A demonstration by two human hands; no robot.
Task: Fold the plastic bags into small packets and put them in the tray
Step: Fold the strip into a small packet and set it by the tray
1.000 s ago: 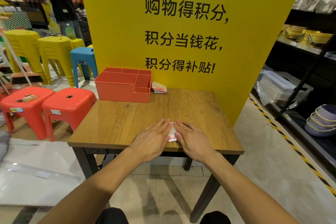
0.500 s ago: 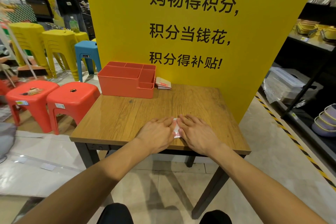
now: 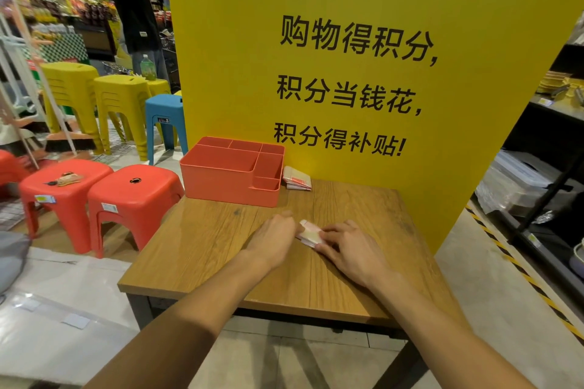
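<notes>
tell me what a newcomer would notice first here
The tall yellow sign with black Chinese lettering fills the background. Below it, a coral divided tray sits at the far left corner of the wooden table. Nearer, the right hand pinches a folded plastic bag, the left hand beside it.

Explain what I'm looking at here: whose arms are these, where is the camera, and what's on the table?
No machine here: a person works bare-handed, and the single camera sits on their head, looking down along both arms. The left hand and right hand meet at a folded plastic bag on the wooden table; the right hand holds one end, the left touches the other, its fingers hidden. At the far edge stands an orange tray, and beside it lies a stack of bags.
</notes>
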